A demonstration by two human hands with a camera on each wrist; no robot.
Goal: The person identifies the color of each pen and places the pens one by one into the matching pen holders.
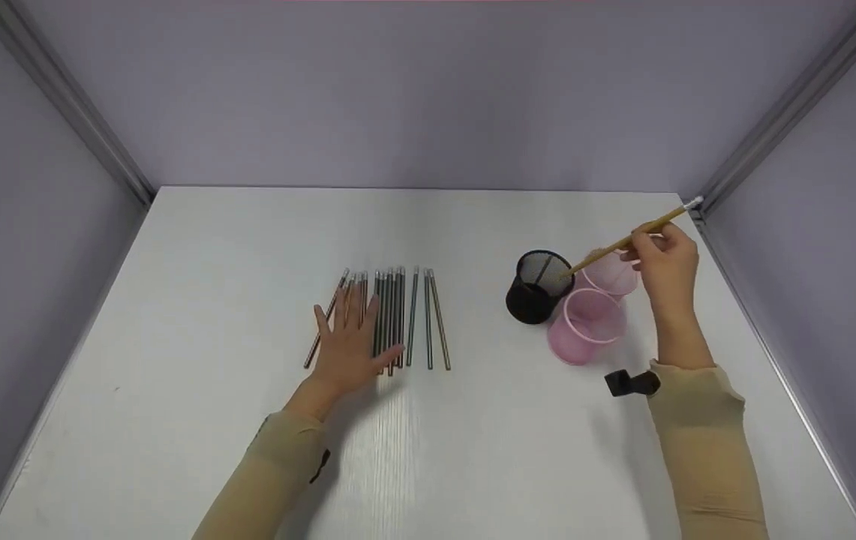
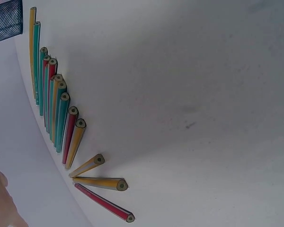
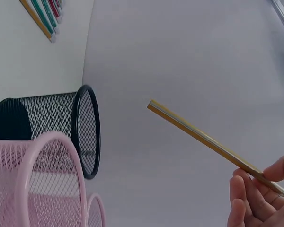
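- While the right hand (image 1: pixel 666 268) pinches one pencil (image 1: pixel 626 241) over the black mesh cup (image 1: pixel 538 286), nothing yet sits inside any cup.
- Left hand (image 1: pixel 349 346) rests flat, fingers straight, on the pencil row (image 1: pixel 397 319) left on the bench (image 1: pixel 473 450).

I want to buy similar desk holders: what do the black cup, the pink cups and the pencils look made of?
Black cup: likely metal wire mesh, matte black, with a see-through lattice and solid rim. Pink cups: the same mesh look, pink-coated. Pencils: probably wood, with glossy red, teal and yellow paint and a bare pale ring around a dark core at the ends.
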